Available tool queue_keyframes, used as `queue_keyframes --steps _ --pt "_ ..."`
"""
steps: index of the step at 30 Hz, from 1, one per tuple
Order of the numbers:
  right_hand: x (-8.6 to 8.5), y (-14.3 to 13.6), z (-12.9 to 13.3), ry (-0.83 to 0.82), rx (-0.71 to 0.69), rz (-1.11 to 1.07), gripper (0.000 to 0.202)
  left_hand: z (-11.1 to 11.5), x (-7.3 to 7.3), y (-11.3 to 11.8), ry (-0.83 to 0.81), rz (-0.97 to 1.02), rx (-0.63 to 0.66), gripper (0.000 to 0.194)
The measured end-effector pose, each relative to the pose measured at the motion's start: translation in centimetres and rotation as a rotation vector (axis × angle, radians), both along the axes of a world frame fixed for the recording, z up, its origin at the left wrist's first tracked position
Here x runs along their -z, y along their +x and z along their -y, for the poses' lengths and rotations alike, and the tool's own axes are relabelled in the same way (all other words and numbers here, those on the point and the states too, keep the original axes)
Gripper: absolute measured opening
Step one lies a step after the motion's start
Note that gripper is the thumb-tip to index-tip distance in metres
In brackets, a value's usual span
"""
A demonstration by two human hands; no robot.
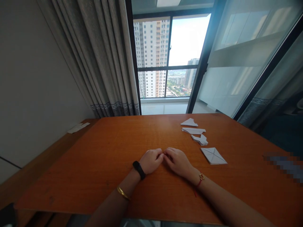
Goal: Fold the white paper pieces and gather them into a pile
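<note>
Orange-brown wood worktop [82, 176] is filling the lower view, glossy, reflecting daylight. Pale wall [30, 78] is running along the left, with a lower wooden ledge [30, 170] carrying white paper strips [78, 127]. Grey curtain [99, 60] with a dark patterned hem is hanging left of a black-framed window [187, 41]; high-rise [151, 47] is showing outside. Large glass panel [239, 50] is reflecting light on the right, second curtain [270, 94] is hanging past it.

White folded papers are lying right of center, past the right hand [178, 162]. A creased square [214, 156] is sitting nearest, then a notched piece [200, 139], a long strip-like piece [193, 130] and a triangular piece [189, 122], running away toward the window.

Left hand [151, 160], black wristband [139, 170] and gold bangle [123, 193] on that arm, is meeting the right at the fingertips over the worktop. Both are curling inward; palms are hidden, can't tell if anything is being pinched. Red cord bracelet [201, 178] is circling the right wrist.

Pixelation is masking an item [287, 165] at the right edge, can't identify. Dark object [8, 216] is getting cut off bottom left. Forearms are running out of frame.
</note>
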State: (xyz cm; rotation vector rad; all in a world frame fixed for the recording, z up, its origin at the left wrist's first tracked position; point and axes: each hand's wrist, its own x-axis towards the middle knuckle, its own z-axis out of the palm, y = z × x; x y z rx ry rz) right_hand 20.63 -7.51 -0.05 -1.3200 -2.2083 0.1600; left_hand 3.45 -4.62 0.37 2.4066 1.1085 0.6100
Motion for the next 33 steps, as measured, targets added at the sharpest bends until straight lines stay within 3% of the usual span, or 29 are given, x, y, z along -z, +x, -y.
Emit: queue_keyframes --steps 12,33 --pt "-0.15 -0.1 0.05 0.019 -0.017 0.043 0.017 -0.05 0.19 0.11 -0.003 -0.005 -0.011 0.028" --pt "0.13 0.13 -0.14 -0.021 -0.036 -0.04 0.017 -0.25 0.54 0.05 -0.061 0.047 0.045 0.019"
